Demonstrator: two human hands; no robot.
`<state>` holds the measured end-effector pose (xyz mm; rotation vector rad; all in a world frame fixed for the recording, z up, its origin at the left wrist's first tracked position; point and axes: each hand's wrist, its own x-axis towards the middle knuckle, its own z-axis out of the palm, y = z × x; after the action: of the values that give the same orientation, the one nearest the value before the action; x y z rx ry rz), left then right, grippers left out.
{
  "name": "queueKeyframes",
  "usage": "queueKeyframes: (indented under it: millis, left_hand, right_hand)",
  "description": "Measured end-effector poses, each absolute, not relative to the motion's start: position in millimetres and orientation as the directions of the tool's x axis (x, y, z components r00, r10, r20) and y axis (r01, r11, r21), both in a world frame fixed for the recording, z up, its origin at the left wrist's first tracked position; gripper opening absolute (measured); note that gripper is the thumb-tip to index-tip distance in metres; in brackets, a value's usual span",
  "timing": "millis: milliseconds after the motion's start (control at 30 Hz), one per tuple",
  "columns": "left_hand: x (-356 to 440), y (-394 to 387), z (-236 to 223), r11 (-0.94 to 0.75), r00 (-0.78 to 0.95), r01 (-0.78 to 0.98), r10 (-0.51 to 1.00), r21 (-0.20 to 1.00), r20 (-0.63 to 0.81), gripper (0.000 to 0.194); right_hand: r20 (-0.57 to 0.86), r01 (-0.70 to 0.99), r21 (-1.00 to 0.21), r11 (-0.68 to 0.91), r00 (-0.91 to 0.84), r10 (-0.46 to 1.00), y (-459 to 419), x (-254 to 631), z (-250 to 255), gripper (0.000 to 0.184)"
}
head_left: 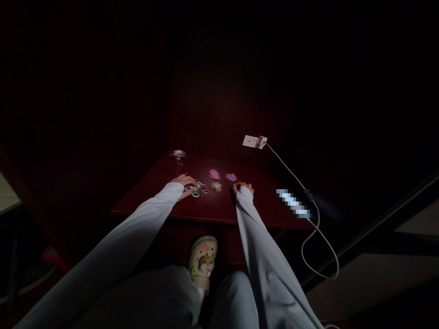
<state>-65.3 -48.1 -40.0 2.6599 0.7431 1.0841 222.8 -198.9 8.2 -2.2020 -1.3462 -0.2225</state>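
My left hand [185, 180] reaches over a loose pile of coloured ring-shaped hair ties [195, 194], its fingers stretched out and apart at the pile's left side. Whether the fingertips touch any tie is too small to tell. My right hand [244, 186] rests low on the table with its fingers curled in, and anything inside them is hidden. Between the hands lie a pink heap of thin small bands [214, 174], a purple heap [231, 177] and a pale yellowish heap [216, 186]. The purple one is nearest my right hand.
A clear round container [178, 156] stands at the dark red table's [206, 212] back left. A wall socket [254, 141] with a plugged charger feeds a white cable [318, 219] to a blurred bright device [294, 204] at the right. Below the front edge shows a beige clog [203, 262].
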Motion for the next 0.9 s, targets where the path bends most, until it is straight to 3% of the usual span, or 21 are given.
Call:
queueKeyframes:
  millis: [133, 500, 600, 733, 900]
  left_hand:
    - [-64, -48, -41, -0.842, 0.595, 0.420, 0.538, 0.340, 0.597, 0.017]
    - [-65, -44, -43, -0.853, 0.611, 0.400, 0.521, 0.335, 0.596, 0.019]
    - [-64, -44, -43, -0.853, 0.609, 0.403, 0.520, 0.331, 0.599, 0.018]
    - [-63, -47, -40, -0.840, 0.602, 0.436, 0.539, 0.323, 0.589, 0.018]
    - [-63, -50, -37, -0.832, 0.601, 0.460, 0.548, 0.309, 0.582, 0.018]
  right_hand:
    - [0.370, 0.860, -0.374, -0.348, 0.482, 0.794, -199, 225, 8, 0.031]
    - [0.441, 0.772, -0.541, -0.332, 0.597, 0.670, -201, 231, 9, 0.023]
    - [0.494, 0.865, -0.470, -0.177, 0.424, 0.759, -201, 217, 14, 0.019]
    - [0.451, 0.912, -0.398, 0.103, 0.096, 0.887, -196, 185, 13, 0.016]
    - [0.403, 0.889, -0.389, 0.242, -0.072, 0.912, -187, 158, 6, 0.018]
